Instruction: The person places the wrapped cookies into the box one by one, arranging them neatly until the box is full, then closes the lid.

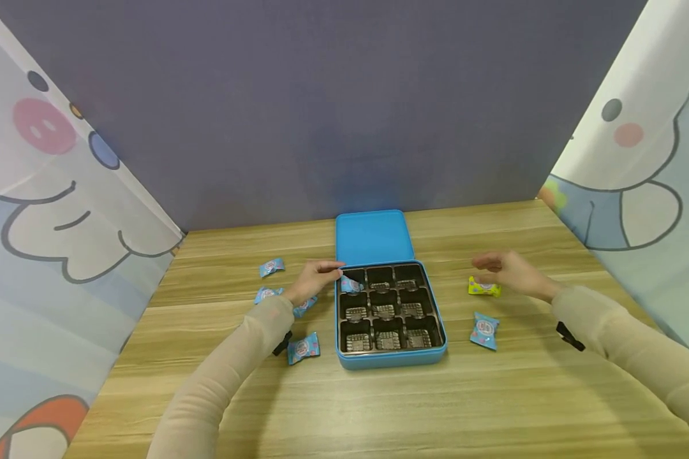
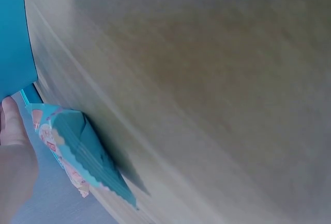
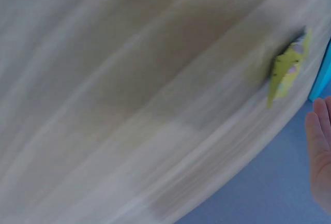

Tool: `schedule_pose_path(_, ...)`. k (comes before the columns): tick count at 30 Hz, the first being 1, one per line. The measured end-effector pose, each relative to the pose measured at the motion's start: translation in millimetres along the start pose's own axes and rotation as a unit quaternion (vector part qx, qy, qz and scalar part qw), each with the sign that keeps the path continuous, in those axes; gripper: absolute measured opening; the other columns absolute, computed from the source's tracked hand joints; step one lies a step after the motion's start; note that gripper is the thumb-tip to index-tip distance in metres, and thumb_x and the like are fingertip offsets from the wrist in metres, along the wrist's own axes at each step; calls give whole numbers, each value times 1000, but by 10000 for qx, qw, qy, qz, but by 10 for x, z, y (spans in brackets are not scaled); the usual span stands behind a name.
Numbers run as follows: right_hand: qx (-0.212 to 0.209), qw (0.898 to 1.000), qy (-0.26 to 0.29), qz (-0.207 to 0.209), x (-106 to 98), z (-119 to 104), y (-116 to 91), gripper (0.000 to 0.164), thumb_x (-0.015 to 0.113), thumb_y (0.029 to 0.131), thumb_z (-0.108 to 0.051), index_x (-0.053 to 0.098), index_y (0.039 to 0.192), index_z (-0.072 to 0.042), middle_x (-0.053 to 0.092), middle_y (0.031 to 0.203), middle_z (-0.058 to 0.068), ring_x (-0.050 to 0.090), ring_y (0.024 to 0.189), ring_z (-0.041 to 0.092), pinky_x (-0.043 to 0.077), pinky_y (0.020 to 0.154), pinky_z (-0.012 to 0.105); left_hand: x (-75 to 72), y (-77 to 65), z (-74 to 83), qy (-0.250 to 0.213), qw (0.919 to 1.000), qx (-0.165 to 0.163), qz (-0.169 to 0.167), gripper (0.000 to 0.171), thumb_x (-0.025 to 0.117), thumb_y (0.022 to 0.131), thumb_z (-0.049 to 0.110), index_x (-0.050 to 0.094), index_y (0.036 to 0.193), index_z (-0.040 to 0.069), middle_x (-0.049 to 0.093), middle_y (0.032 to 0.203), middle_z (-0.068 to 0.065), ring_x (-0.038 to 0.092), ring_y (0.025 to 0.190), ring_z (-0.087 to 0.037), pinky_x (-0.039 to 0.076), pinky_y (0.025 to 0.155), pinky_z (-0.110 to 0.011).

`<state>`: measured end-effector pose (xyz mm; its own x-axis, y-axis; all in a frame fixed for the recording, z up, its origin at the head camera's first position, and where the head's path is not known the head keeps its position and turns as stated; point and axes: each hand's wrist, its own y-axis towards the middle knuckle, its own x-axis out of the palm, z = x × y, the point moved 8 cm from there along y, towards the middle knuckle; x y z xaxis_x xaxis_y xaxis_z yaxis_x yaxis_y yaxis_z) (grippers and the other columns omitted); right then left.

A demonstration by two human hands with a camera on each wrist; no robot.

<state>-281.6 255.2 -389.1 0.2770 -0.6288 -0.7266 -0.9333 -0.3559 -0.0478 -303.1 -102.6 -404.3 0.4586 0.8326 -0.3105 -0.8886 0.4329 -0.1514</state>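
Note:
A blue tin box [image 1: 392, 361] stands with its lid [image 1: 374, 237] laid back, holding a black divided tray [image 1: 383, 298]. In the tray's back left compartment lies a blue wrapped candy [image 1: 353, 285]. My left hand [image 1: 312, 280] is at that corner, its fingertips over the rim beside this candy, fingers fairly straight. My right hand [image 1: 511, 271] hovers with loosely bent fingers just above a yellow wrapped candy [image 1: 484, 287], apart from it. In the right wrist view, the yellow candy [image 3: 288, 69] lies on the table away from the fingers.
Several blue candies lie left of the box, including a back one [image 1: 272, 267], a front one [image 1: 303, 349] and one beside the left wrist [image 1: 305, 306]. Another blue candy [image 1: 485, 331] lies to the right. A grey panel [image 1: 356, 115] rises behind the wooden table [image 1: 379, 414].

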Motion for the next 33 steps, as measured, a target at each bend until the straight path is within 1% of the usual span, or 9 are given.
schedule_pose_path(6, -22, 9998, -160, 107, 8, 107, -46, 48, 64, 86, -18, 52, 122, 10, 56, 119, 28, 53, 110, 44, 43, 92, 53, -10, 2, -14, 11, 10000, -54, 35, 40, 51, 95, 15, 48, 132, 1, 45, 137, -17, 45, 123, -33, 39, 103, -46)
schedule_pose_path(14, 35, 9994, -318, 97, 57, 196, -73, 48, 65, 86, -18, 52, 121, 12, 56, 118, 29, 51, 110, 47, 41, 94, 56, -5, 8, -1, 35, 10000, 13, 17, 40, 50, 95, 14, 47, 132, -1, 45, 137, -18, 44, 124, -34, 38, 104, -47)
schedule_pose_path(19, 96, 9990, -425, 75, 92, 219, -54, 51, 68, 83, -19, 52, 120, 11, 57, 117, 29, 53, 109, 45, 43, 92, 55, -5, 8, -4, 2, 10000, -12, -2, 40, 50, 95, 14, 48, 132, 0, 45, 137, -18, 44, 124, -34, 38, 104, -47)
schedule_pose_path(25, 271, 9980, -571, -2, 149, 308, -31, 57, 73, 78, -24, 54, 120, 9, 57, 118, 26, 54, 109, 42, 44, 91, 53, 2, 1, -5, 7, 10000, -66, -21, 40, 50, 95, 15, 47, 132, 1, 44, 138, -16, 43, 125, -33, 37, 104, -46)
schedule_pose_path(30, 143, 9966, -810, 52, 168, 329, -18, 54, 74, 76, -23, 57, 118, 7, 56, 120, 26, 54, 109, 42, 45, 90, 53, 5, -6, 5, -44, 10000, -11, -32, 40, 50, 95, 14, 47, 132, -1, 43, 139, -17, 43, 125, -33, 37, 104, -45)
schedule_pose_path(33, 47, 9963, -853, 116, 166, 315, -14, 51, 75, 76, -20, 58, 116, 7, 57, 117, 27, 55, 107, 43, 46, 89, 53, 1, -8, 10, -43, 10000, 31, -12, 40, 50, 95, 13, 47, 132, -1, 43, 138, -17, 43, 125, -34, 37, 104, -46)
